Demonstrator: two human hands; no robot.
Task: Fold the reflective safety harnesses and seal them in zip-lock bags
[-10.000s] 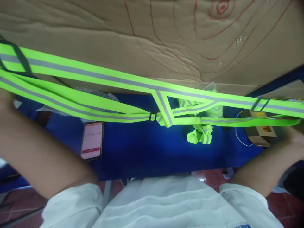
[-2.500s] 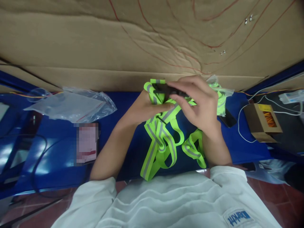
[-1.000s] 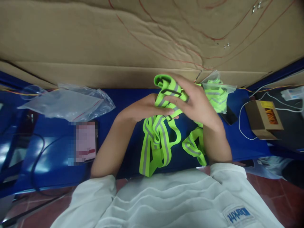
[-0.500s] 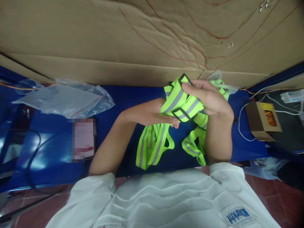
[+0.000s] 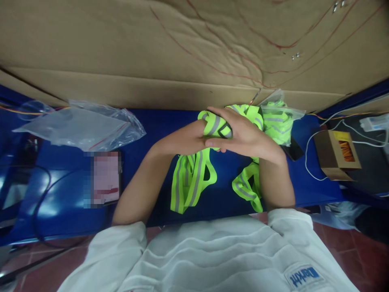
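Note:
A neon yellow-green reflective strap [image 5: 212, 125] with a grey stripe is wound about my left hand [image 5: 194, 138], whose fingers are mostly covered. My right hand [image 5: 244, 132] lies over the wound strap, clasping it with the thumb in front and the fingers behind. A black buckle [image 5: 225, 130] shows between the two hands. Below them, one strap loop [image 5: 190, 182] hangs or lies on the left and another strap loop [image 5: 247, 186] on the right, by my right forearm. More yellow-green strap [image 5: 243, 108] shows behind my right hand.
At the back right is a clear bag [image 5: 278, 121] of yellow-green straps, beside a dark flat object [image 5: 293, 150]. An open cardboard box [image 5: 328, 156] and white cables stand farther right. Clear plastic bags [image 5: 82, 125] and a pixelated flat item [image 5: 106, 176] lie left. Cardboard [image 5: 136, 52] walls the blue table [image 5: 206, 205].
My right hand has moved left and down from the strap's upper buckle and now clasps the wound strap against my left hand. The bagged straps behind show more fully.

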